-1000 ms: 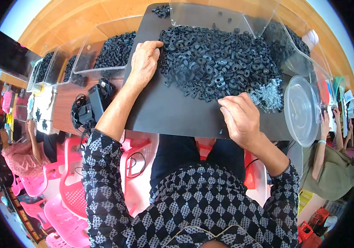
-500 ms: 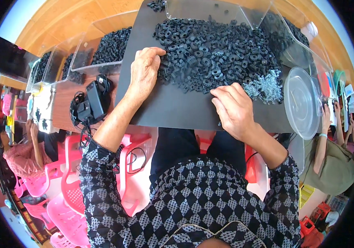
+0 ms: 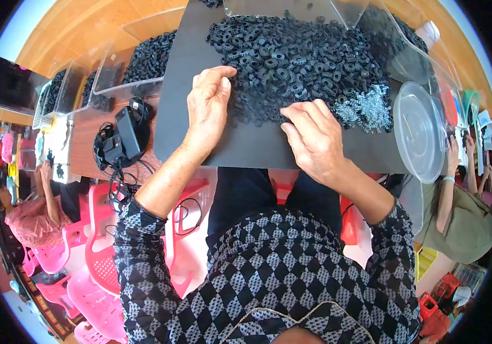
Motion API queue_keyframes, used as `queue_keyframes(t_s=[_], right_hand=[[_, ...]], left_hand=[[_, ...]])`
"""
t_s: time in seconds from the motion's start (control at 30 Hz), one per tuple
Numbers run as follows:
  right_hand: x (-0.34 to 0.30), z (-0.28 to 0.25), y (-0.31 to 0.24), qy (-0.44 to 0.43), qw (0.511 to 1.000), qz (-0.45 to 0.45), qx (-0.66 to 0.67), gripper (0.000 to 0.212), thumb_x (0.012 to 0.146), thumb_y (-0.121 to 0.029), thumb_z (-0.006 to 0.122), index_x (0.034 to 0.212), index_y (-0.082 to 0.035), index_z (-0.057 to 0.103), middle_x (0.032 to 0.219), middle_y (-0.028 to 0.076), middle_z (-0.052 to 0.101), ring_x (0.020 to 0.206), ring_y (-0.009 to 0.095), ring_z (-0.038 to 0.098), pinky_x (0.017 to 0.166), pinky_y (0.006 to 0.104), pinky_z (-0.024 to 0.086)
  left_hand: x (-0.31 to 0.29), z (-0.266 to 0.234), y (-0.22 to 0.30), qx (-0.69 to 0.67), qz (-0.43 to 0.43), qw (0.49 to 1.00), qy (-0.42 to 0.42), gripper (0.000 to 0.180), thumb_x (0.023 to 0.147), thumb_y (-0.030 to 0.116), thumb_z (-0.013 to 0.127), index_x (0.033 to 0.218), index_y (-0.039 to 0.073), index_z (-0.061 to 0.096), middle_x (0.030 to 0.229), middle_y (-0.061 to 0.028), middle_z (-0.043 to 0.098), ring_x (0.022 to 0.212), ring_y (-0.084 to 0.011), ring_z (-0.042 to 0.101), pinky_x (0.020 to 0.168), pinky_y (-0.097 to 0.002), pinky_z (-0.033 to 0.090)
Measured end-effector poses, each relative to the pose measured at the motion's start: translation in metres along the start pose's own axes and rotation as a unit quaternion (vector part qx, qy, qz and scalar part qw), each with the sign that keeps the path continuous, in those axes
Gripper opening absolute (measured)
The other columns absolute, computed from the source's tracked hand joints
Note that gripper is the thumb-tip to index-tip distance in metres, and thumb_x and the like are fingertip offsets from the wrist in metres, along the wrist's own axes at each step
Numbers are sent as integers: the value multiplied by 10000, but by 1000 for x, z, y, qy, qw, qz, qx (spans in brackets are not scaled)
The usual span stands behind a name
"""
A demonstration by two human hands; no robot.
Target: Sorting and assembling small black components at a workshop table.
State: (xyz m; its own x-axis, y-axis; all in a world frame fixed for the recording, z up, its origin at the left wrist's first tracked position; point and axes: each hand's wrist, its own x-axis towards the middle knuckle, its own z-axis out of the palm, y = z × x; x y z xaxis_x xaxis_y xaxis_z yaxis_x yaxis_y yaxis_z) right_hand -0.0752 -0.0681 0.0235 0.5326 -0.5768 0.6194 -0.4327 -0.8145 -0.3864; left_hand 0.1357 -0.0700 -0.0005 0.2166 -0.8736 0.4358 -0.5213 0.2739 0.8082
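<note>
A wide heap of small black plastic parts (image 3: 297, 57), many with round holes, covers the far part of the dark grey table top (image 3: 188, 74). At the heap's left edge is my left hand (image 3: 208, 102), fingers curled and thumb near the index finger, whose tip touches the parts. My right hand (image 3: 314, 137) is at the heap's near edge, thumb and fingers drawn together in a pinch. Whatever either hand holds is hidden or too small to name. Right of the heap lies a pile of small clear, whitish pieces (image 3: 366, 109).
A round clear lid (image 3: 419, 132) lies at the table's right edge. Clear bins (image 3: 105, 89) of black parts stand to the left, beside a black adapter with cables (image 3: 131, 135). Pink chairs (image 3: 105, 252) are below left. Other people sit on both sides.
My right hand has moved a little left along the heap's near edge, and my left hand slightly right, so they are closer together. The whole view has shifted slightly.
</note>
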Motion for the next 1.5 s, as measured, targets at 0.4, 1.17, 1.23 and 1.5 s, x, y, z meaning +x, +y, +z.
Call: queue_keyframes(t_s=[0.4,1.17,1.23,1.5], right_hand=[[-1,-1,9,-7,998,1,-61,281,663,53,668,935,11,610,899,126,585,784,282,543,657,350,470],[-38,-49,-30,85,977,146,129,185,838,38,565,1020,20,594,981,133,639,816,194,598,700,274,469],[-54,-65,-35,120,883,358,278,162,890,-72,555,1019,17,596,916,116,656,711,135,591,626,226,465],[-114,-155,17,282,547,673,409,636,834,-584,537,957,40,526,768,204,652,467,132,514,394,205,363]], left_hand=[[-5,0,7,-31,-15,999,-22,175,899,109,517,976,9,638,955,-86,622,941,-213,538,838,-291,416],[-84,-25,71,-207,-71,974,54,316,934,153,484,1175,-44,539,1188,-190,574,1019,-220,564,857,-332,451],[-105,-26,73,-234,-84,967,61,362,920,180,520,1200,-50,508,1145,-236,578,943,-220,584,812,-319,466],[-122,-28,76,-307,-164,937,-35,272,930,138,517,1090,-74,572,917,-181,641,791,-207,636,707,-285,523]])
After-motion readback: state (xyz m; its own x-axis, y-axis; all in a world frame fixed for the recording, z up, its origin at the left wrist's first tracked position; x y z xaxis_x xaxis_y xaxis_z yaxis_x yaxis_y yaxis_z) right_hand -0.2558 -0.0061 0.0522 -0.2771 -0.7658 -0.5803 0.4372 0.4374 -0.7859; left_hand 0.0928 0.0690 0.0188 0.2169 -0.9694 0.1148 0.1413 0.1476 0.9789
